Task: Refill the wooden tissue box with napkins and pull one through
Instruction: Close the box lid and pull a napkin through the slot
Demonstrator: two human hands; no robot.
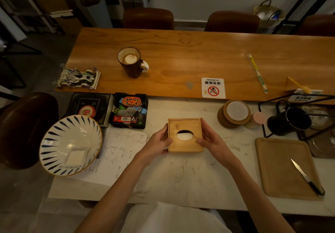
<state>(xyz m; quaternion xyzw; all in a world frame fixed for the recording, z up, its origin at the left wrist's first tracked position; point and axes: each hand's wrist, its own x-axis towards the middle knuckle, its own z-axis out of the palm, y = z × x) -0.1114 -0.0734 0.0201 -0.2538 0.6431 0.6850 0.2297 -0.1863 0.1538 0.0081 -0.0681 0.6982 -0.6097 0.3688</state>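
Wooden tissue box [184, 135] on the marble counter [190, 176], white napkins [184, 136] visible through its oval hole. Left hand [158, 142] and right hand [210, 138] grip opposite sides, thumbs on the lid.

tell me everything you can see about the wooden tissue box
The wooden tissue box is flat, square, light wood, with an oval opening in its top. White shows inside the opening; nothing sticks out through it. It lies level, top up, and appears to rest on the pale marble table. The left hand holds its left side and the right hand its right side, each thumb on the top.
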